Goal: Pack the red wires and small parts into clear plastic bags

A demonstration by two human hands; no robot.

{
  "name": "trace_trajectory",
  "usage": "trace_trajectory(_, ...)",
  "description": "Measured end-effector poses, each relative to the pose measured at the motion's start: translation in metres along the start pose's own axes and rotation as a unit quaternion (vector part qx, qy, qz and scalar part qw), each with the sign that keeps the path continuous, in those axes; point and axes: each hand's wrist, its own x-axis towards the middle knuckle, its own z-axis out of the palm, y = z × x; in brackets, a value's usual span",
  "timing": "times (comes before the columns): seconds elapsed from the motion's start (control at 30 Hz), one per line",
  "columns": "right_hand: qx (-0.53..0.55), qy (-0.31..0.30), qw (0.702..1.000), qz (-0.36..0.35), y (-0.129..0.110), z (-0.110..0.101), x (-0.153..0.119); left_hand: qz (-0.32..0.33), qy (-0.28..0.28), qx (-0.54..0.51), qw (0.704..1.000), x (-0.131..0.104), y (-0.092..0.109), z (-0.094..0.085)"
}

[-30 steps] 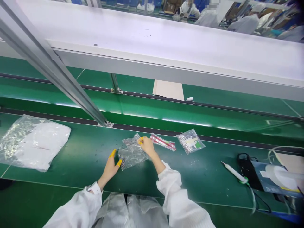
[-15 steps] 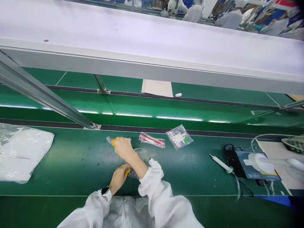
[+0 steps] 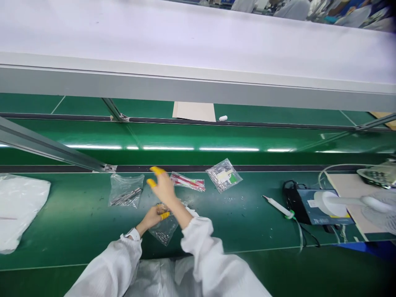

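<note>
My left hand point(image 3: 154, 216), with yellow finger cots, is closed on the top of a clear plastic bag point(image 3: 163, 233) with small metal parts in its lower end. Above it my right hand point(image 3: 162, 184) has its yellow-tipped fingers apart and holds nothing. Left of the right hand lies another clear bag point(image 3: 126, 190) containing long thin metal pieces. Just right of that hand rests a clear packet with red strips point(image 3: 187, 182). Farther right is a clear bag of small parts point(image 3: 224, 175) with a white and green label.
A large white plastic-wrapped bundle point(image 3: 21, 210) lies at the left. To the right are a white pen-like tool with a cord point(image 3: 278, 206), a dark box point(image 3: 323, 216) and a white fan point(image 3: 355, 198). A metal post point(image 3: 55, 146) and white shelf point(image 3: 198, 53) stand ahead.
My right hand has let go of the bag of long metal pieces, now lying at the left, and moved right with fingers spread. My left hand still holds its bag, which is now more visible.
</note>
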Motion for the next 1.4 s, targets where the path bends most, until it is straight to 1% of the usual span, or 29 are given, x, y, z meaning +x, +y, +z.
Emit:
trace_trajectory(0.03,0.012,0.065,0.996,0.063,0.027,-0.02,-0.007,-0.003,-0.015,0.001,1.0,-0.001,0.003,0.0)
trace_trajectory(0.07,0.022,0.133,0.982,0.132,0.055,-0.043,-0.016,-0.005,-0.026,0.001,1.0,-0.004,0.006,0.0)
trace_trajectory(0.1,0.033,0.187,0.963,0.193,0.085,-0.065,-0.025,-0.004,-0.033,-0.003,0.999,-0.008,0.009,-0.001)
trace_trajectory(0.17,0.064,0.256,0.918,0.297,0.144,-0.103,-0.042,0.0,-0.036,-0.02,0.999,-0.018,0.016,-0.003)
trace_trajectory(0.2,0.082,0.277,0.895,0.34,0.169,-0.116,-0.049,0.001,-0.036,-0.033,0.999,-0.023,0.02,-0.004)
trace_trajectory(0.23,0.102,0.291,0.875,0.374,0.192,-0.125,-0.054,0.0,-0.035,-0.049,0.998,-0.027,0.024,-0.004)
trace_trajectory(0.27,0.125,0.294,0.859,0.4,0.21,-0.13,-0.057,-0.004,-0.035,-0.066,0.997,-0.03,0.03,-0.004)
trace_trajectory(0.3,0.149,0.29,0.848,0.418,0.224,-0.132,-0.058,-0.009,-0.035,-0.084,0.996,-0.032,0.035,-0.002)
trace_trajectory(0.37,0.198,0.272,0.838,0.43,0.24,-0.129,-0.06,-0.025,-0.034,-0.116,0.992,-0.03,0.048,0.004)
trace_trajectory(0.43,0.243,0.253,0.838,0.417,0.245,-0.126,-0.064,-0.048,-0.034,-0.139,0.989,-0.023,0.063,0.013)
trace_trajectory(0.5,0.279,0.236,0.845,0.39,0.245,-0.129,-0.073,-0.07,-0.036,-0.155,0.985,-0.014,0.077,0.026)
trace_trajectory(0.6,0.315,0.206,0.858,0.351,0.243,-0.141,-0.092,-0.092,-0.05,-0.168,0.98,-0.001,0.099,0.049)
trace_trajectory(0.7,0.332,0.177,0.866,0.33,0.247,-0.154,-0.106,-0.1,-0.078,-0.17,0.977,0.009,0.12,0.075)
trace_trajectory(0.77,0.324,0.187,0.867,0.329,0.252,-0.16,-0.108,-0.1,-0.101,-0.167,0.976,0.012,0.131,0.094)
trace_trajectory(0.83,0.303,0.231,0.864,0.331,0.253,-0.165,-0.108,-0.1,-0.125,-0.163,0.973,0.015,0.14,0.111)
trace_trajectory(0.9,0.289,0.277,0.86,0.315,0.246,-0.169,-0.111,-0.101,-0.144,-0.161,0.971,0.017,0.144,0.125)
trace_trajectory(0.93,0.293,0.283,0.863,0.299,0.239,-0.169,-0.115,-0.101,-0.151,-0.162,0.97,0.018,0.145,0.131)
trace_trajectory(0.97,0.306,0.273,0.868,0.28,0.229,-0.169,-0.119,-0.101,-0.158,-0.162,0.969,0.019,0.145,0.136)
trace_trajectory(1.0,0.324,0.247,0.875,0.261,0.217,-0.167,-0.124,-0.1,-0.164,-0.162,0.968,0.021,0.145,0.141)
trace_trajectory(1.1,0.38,0.123,0.888,0.227,0.181,-0.154,-0.138,-0.085,-0.178,-0.161,0.967,0.024,0.142,0.15)
trace_trajectory(1.17,0.402,0.068,0.885,0.225,0.164,-0.144,-0.144,-0.062,-0.181,-0.163,0.968,0.023,0.139,0.151)
trace_trajectory(1.2,0.408,0.058,0.882,0.228,0.159,-0.14,-0.146,-0.049,-0.185,-0.163,0.968,0.021,0.138,0.15)
trace_trajectory(1.27,0.414,0.061,0.878,0.233,0.156,-0.135,-0.148,-0.028,-0.203,-0.155,0.966,0.016,0.134,0.146)
trace_trajectory(1.33,0.413,0.075,0.877,0.234,0.159,-0.134,-0.15,-0.023,-0.227,-0.126,0.965,0.009,0.126,0.14)
trace_trajectory(1.4,0.409,0.089,0.878,0.233,0.165,-0.135,-0.152,-0.027,-0.24,-0.082,0.967,0.003,0.114,0.137)
